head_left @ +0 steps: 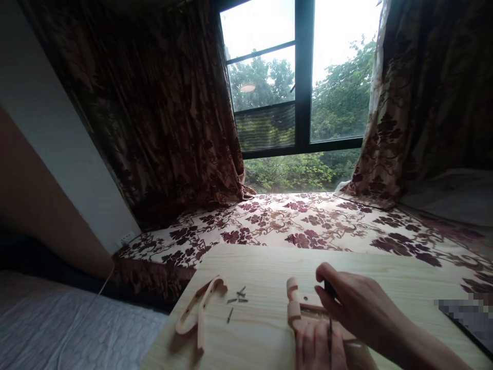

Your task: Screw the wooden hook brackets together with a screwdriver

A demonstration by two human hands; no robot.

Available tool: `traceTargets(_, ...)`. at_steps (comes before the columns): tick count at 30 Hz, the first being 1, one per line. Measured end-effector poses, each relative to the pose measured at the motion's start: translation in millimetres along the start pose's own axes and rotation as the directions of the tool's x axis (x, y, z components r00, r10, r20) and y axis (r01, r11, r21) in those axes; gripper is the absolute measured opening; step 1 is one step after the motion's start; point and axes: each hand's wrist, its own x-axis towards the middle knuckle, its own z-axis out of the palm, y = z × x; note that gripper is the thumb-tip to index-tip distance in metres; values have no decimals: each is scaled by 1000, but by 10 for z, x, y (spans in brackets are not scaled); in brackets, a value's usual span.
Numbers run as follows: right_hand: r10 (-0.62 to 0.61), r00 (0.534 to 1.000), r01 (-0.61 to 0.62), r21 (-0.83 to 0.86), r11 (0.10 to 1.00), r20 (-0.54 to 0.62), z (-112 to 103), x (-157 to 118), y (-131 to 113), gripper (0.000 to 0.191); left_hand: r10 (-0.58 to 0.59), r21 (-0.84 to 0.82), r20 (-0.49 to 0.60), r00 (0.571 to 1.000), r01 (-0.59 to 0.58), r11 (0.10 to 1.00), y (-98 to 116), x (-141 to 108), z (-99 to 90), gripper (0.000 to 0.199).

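Note:
My right hand (346, 298) is closed around the dark handle of a screwdriver (329, 289). Its thin shaft points down toward the fingers of my left hand (319, 344); the tip is hard to make out. At the bottom of the view, my left hand grips a pale wooden assembly (295, 311) with curved ends, holding it against the board. A dark hole shows in one of its bars. To the left lie two loose curved wooden pieces (202, 313) with small holes. Several screws (239, 296) are scattered between those pieces and my hands.
Everything lies on a light wooden tabletop (262, 334). Beyond it is a ledge covered with floral cloth (277, 221) below a window with curtains. A dark flat object (470, 324), partly blurred out, is at the right edge. A quilted bed (96, 324) is at lower left.

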Motion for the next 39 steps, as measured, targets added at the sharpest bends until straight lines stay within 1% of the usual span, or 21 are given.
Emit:
traceTargets(3, -1, 1000, 1, -21, 1000, 10, 8, 42, 41, 3, -53, -9, -2, 999, 53, 999, 88, 67, 10, 36)
traceTargets(6, -13, 999, 14, -27, 1000, 39, -26, 48, 38, 3, -80, -26, -5, 997, 80, 996, 114, 121, 2, 39)
traceTargets(9, -45, 994, 48, -32, 998, 99, -117, 38, 36, 3, -93, -44, -24, 995, 92, 995, 95, 160, -25, 33)
traceTargets(13, -97, 984, 100, -15, 995, 148, -221, 43, 80, 9, -122, -83, -69, 990, 116, 990, 91, 223, -75, 28)
traceTargets(14, -102, 982, 104, -4, 995, 159, -229, 46, 95, 10, -137, -100, -86, 987, 128, 987, 98, 245, -91, 30)
traceTargets(16, -104, 979, 103, 11, 995, 176, -222, 50, 122, 11, -168, -143, -125, 978, 150, 978, 113, 296, -125, 44)
traceTargets(18, -100, 977, 100, 12, 995, 186, -199, 49, 139, 13, -177, -172, -148, 973, 151, 974, 119, 356, -165, 58)
traceTargets(20, -88, 977, 89, 4, 996, 195, -182, 50, 144, 14, -155, -172, -137, 978, 131, 976, 109, 416, -209, 62)
traceTargets(24, -64, 972, 65, 2, 998, 226, -241, 78, 130, 14, -95, -155, -113, 989, 77, 985, 67, 507, -279, 50)
traceTargets(26, -73, 971, 68, 29, 997, 227, -312, 104, 119, 7, -80, -131, -115, 990, 65, 989, 56, 528, -291, 40)
traceTargets(27, -83, 972, 74, 50, 996, 222, -348, 115, 114, 4, -81, -125, -116, 990, 66, 990, 56, 532, -291, 38)
traceTargets(29, -107, 971, 91, 88, 992, 214, -401, 128, 104, 5, -92, -126, -117, 989, 77, 989, 68, 529, -282, 45)
traceTargets(30, -118, 970, 99, 97, 990, 212, -413, 128, 99, 8, -101, -131, -116, 988, 85, 988, 78, 522, -276, 52)
traceTargets(31, -126, 969, 107, 100, 989, 213, -414, 123, 94, 12, -110, -137, -112, 988, 95, 986, 89, 511, -268, 59)
traceTargets(32, -129, 968, 110, 95, 989, 215, -407, 114, 89, 14, -121, -137, -110, 987, 105, 985, 99, 499, -261, 62)
traceTargets(33, -127, 968, 111, 86, 990, 218, -394, 100, 83, 16, -133, -131, -108, 985, 118, 984, 109, 484, -255, 59)
traceTargets(35, -124, 967, 111, 71, 991, 221, -360, 63, 67, 16, -146, -116, -107, 983, 134, 984, 123, 455, -252, 40)
traceTargets(36, -125, 966, 112, 70, 991, 228, -342, 41, 58, 17, -142, -109, -103, 984, 130, 985, 126, 443, -255, 34)
traceTargets(39, -132, 963, 119, 71, 990, 234, -289, -19, 33, 19, -105, -83, -75, 992, 99, 992, 125, 428, -284, 40)
